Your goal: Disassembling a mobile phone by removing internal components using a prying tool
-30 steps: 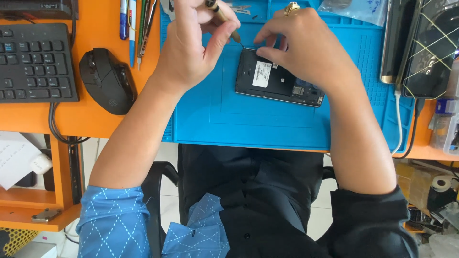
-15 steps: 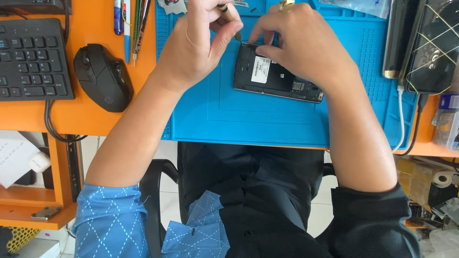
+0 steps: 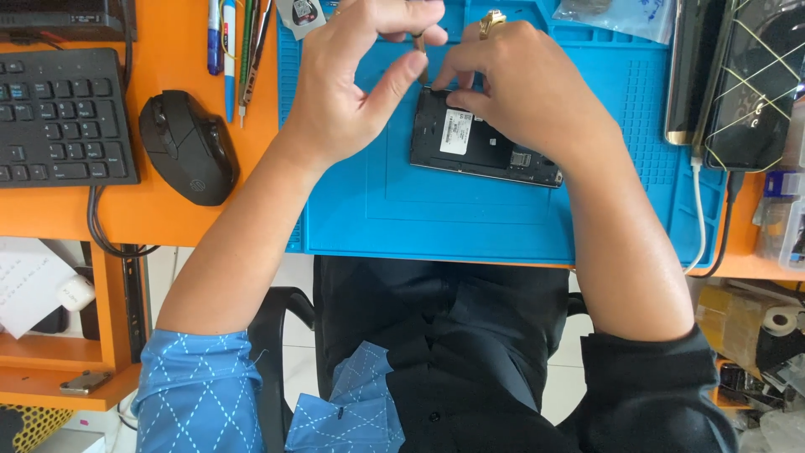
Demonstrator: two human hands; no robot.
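Phone (image 3: 482, 149) with its back off lies on your blue mat (image 3: 470, 218). Your left hand (image 3: 352, 84) now pinches a thin tool closer to its top edge; your right hand (image 3: 524, 84) presses down, fingers together.

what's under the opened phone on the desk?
The opened phone lies flat on the blue work mat, which sits on the orange desk. The right hand covers the phone's top edge, so the mat there is hidden.
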